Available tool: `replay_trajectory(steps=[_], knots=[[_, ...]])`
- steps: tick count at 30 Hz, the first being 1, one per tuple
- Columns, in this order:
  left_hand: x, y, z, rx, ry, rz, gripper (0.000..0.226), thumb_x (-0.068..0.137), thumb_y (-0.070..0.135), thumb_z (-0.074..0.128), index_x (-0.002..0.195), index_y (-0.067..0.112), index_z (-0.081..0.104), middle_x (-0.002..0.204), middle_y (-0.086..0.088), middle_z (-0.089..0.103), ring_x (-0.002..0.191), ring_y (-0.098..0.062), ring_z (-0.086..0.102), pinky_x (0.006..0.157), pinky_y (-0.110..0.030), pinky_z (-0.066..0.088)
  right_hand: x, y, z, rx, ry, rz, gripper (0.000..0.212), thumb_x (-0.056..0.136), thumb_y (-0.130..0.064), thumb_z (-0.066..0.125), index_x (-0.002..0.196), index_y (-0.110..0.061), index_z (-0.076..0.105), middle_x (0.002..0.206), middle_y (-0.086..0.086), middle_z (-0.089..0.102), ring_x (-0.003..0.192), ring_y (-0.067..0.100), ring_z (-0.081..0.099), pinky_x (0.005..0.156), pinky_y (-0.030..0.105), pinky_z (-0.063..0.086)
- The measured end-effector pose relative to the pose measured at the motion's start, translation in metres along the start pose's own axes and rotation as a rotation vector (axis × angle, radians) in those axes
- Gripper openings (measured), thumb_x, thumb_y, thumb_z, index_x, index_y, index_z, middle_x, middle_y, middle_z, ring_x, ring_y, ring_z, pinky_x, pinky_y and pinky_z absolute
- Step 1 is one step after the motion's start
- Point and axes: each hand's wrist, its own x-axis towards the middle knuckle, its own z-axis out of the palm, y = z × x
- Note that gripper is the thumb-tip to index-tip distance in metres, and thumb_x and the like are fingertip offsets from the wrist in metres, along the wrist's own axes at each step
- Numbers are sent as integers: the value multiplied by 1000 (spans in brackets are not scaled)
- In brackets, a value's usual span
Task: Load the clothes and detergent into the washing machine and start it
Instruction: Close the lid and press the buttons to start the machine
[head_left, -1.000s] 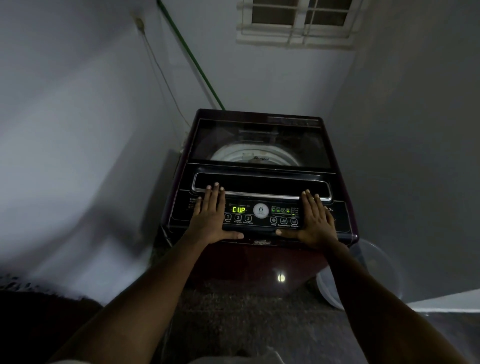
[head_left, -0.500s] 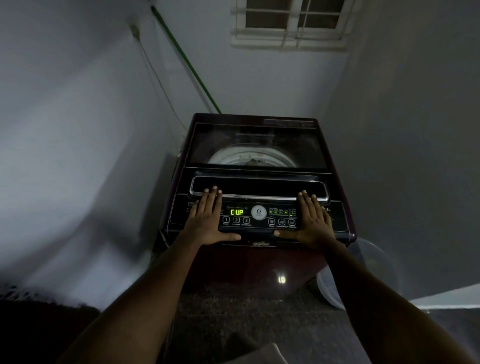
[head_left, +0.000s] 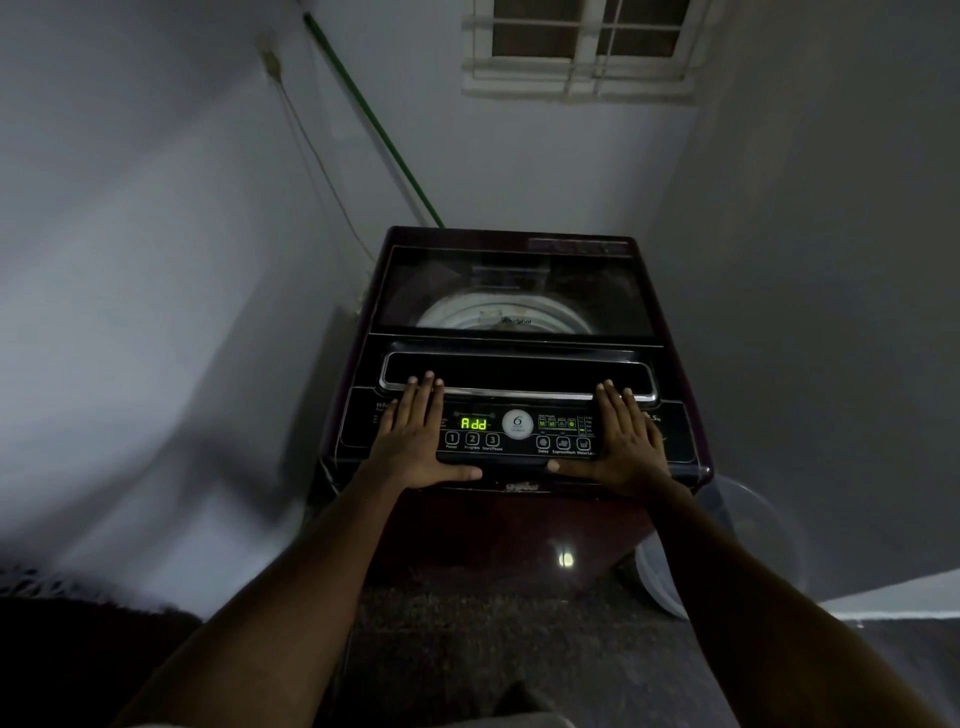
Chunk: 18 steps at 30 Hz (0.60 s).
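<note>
A dark maroon top-loading washing machine (head_left: 519, 525) stands in a dim corner. Its glass lid (head_left: 511, 288) is down, and the pale drum rim shows through it. The control panel (head_left: 517, 431) at the front is lit, and its green display (head_left: 474, 424) reads "Add". My left hand (head_left: 415, 439) lies flat on the left end of the panel, fingers straight, tips at the chrome lid handle (head_left: 519, 391). My right hand (head_left: 626, 441) lies flat on the right end in the same way. No clothes or detergent are in view.
Walls close in on the left, back and right. A green hose (head_left: 374, 119) and a cable run down the back-left wall. A translucent plastic tub (head_left: 743, 545) sits on the floor right of the machine. A barred window (head_left: 582, 47) is high on the back wall.
The display has changed from "CUP" to "Add". Both hands stay flat on the panel in the same places; the camera has tilted slightly.
</note>
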Motion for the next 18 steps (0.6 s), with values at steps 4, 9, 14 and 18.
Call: replay_trajectory(steps=[4, 9, 14, 18], knots=[[-1, -1, 1, -8, 7, 1, 142, 62, 90, 55, 151, 15, -28, 154, -3, -41, 143, -21, -36, 117, -46, -12, 1, 0, 0, 8, 4, 5, 141, 46, -96, 49, 153, -23, -7, 161, -9, -12, 145, 8, -20, 116, 40, -6], [-1, 0, 0, -10, 17, 6, 142, 62, 89, 56, 151, 14, -27, 155, -3, -40, 143, -22, -35, 117, -46, -12, 0, 0, -1, 8, 3, 15, 140, 47, -95, 51, 153, -24, -6, 161, -10, -11, 145, 7, -19, 116, 40, -5], [-1, 0, -2, -21, 0, 2, 143, 62, 88, 57, 150, 15, -28, 153, -2, -42, 142, -21, -36, 117, -45, -13, 0, -1, 0, 4, -1, 16, 140, 47, -95, 50, 153, -24, -8, 161, -10, -12, 145, 8, -20, 117, 41, -5], [0, 0, -3, -27, -2, 2, 143, 62, 89, 57, 151, 15, -28, 154, -2, -41, 142, -21, -37, 117, -45, -13, 1, 0, 1, -1, 3, 24, 139, 48, -95, 50, 153, -24, -8, 161, -9, -12, 144, 7, -20, 118, 42, -3]])
